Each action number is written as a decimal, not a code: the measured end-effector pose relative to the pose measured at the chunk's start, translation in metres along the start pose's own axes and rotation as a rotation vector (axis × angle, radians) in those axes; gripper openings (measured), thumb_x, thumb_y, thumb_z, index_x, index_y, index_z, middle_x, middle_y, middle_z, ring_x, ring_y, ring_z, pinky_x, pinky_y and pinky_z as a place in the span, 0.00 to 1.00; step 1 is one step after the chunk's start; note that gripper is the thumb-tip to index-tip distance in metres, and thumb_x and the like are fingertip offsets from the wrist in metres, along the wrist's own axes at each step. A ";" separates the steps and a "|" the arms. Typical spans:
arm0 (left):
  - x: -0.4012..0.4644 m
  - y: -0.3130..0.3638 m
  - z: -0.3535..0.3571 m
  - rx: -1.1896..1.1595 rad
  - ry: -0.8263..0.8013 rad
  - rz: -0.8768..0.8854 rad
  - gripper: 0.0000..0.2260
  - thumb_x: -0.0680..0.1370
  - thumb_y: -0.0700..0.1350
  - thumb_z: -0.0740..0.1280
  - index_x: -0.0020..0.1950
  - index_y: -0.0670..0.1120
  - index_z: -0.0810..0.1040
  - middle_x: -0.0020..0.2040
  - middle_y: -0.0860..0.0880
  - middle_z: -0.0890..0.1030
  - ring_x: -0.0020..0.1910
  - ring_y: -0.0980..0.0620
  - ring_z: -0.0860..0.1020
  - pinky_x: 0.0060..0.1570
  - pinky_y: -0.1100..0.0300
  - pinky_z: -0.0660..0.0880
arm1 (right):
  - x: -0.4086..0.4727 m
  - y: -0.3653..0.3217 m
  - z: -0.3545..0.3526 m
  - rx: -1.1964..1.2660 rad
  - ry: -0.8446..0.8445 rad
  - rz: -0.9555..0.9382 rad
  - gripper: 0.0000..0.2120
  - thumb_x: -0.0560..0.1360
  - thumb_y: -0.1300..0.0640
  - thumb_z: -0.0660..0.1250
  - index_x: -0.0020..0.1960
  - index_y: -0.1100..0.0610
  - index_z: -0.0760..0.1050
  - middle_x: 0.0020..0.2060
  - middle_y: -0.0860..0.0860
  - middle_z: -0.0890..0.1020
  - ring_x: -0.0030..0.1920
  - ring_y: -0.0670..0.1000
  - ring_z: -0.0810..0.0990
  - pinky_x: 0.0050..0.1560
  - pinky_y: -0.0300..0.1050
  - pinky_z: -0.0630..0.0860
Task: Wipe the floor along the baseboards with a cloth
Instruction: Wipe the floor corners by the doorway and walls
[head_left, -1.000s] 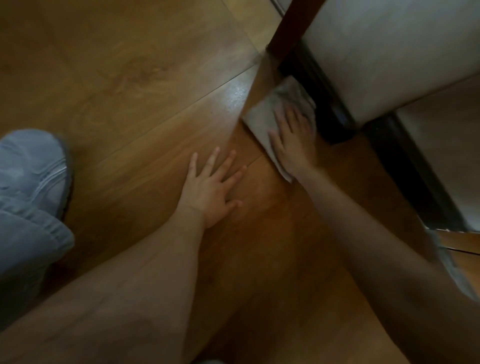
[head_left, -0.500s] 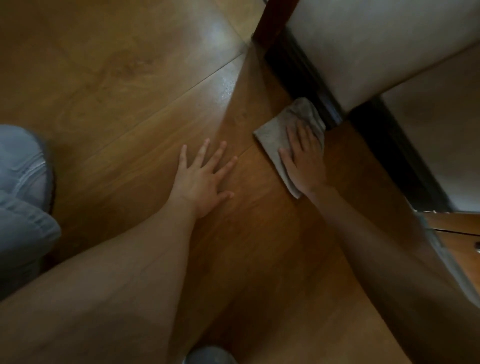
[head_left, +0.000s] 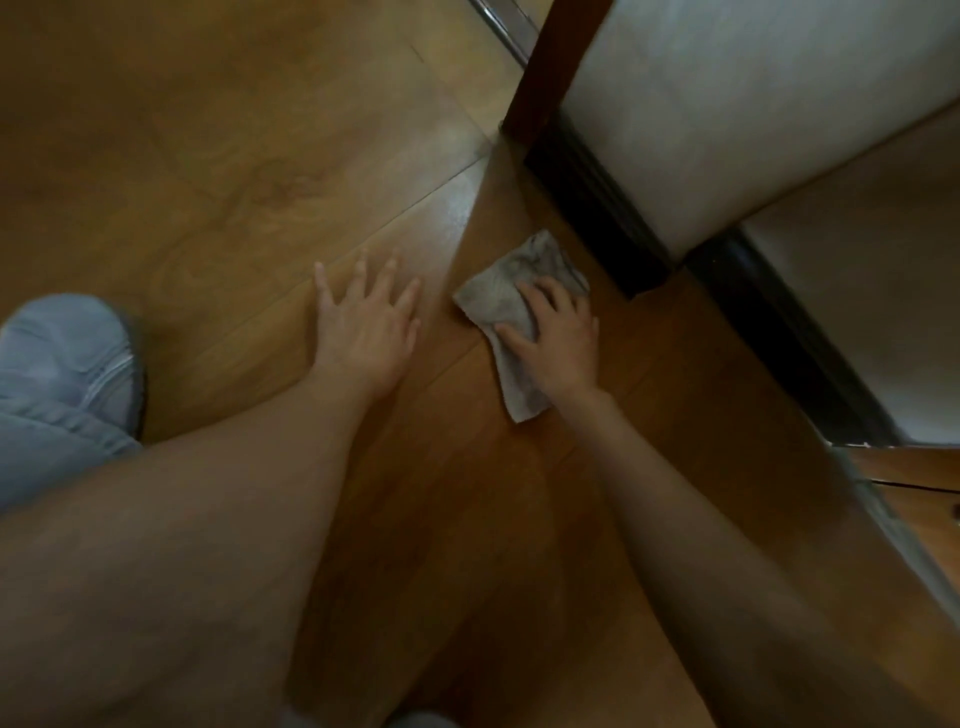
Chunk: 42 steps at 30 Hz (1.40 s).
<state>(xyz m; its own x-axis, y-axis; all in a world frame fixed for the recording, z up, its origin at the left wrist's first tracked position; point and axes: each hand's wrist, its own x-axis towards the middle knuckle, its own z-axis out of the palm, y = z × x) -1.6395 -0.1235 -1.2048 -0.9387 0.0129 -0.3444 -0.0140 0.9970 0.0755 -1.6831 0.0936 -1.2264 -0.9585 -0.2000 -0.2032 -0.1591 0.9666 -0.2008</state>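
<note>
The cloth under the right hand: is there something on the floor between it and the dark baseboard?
Nothing visible. The right hand presses the cloth on the floor, and only a bare strip of wood separates the cloth's far edge from the baseboard. The left hand rests flat on the other side.

Left hand (head_left: 363, 332) splayed flat; right hand (head_left: 553, 340) pressing, fingers slightly bent.
</note>
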 end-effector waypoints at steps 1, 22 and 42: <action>0.002 -0.007 -0.006 0.023 -0.004 0.020 0.24 0.83 0.56 0.48 0.79 0.55 0.50 0.80 0.49 0.46 0.78 0.44 0.44 0.72 0.33 0.43 | -0.003 -0.004 0.002 0.025 0.038 0.012 0.25 0.77 0.40 0.62 0.72 0.47 0.67 0.69 0.47 0.69 0.67 0.56 0.65 0.64 0.51 0.64; 0.064 -0.181 -0.113 -0.085 0.002 -0.191 0.24 0.84 0.54 0.49 0.80 0.53 0.51 0.80 0.49 0.51 0.78 0.46 0.49 0.75 0.41 0.45 | 0.109 -0.193 -0.031 0.350 0.134 0.056 0.14 0.73 0.56 0.70 0.58 0.55 0.78 0.52 0.50 0.79 0.52 0.51 0.77 0.45 0.38 0.66; -0.002 -0.355 -0.265 -0.408 -0.079 -0.506 0.24 0.83 0.54 0.51 0.79 0.53 0.53 0.80 0.49 0.51 0.78 0.43 0.50 0.74 0.40 0.49 | 0.182 -0.445 -0.183 0.188 -0.181 -0.132 0.14 0.74 0.55 0.69 0.59 0.54 0.77 0.49 0.52 0.79 0.48 0.55 0.79 0.42 0.47 0.75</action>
<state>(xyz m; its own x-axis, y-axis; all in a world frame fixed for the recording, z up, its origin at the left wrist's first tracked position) -1.7237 -0.4979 -0.9825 -0.7540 -0.4297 -0.4968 -0.5916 0.7729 0.2294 -1.8295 -0.3438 -0.9989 -0.8717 -0.3641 -0.3280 -0.2171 0.8870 -0.4075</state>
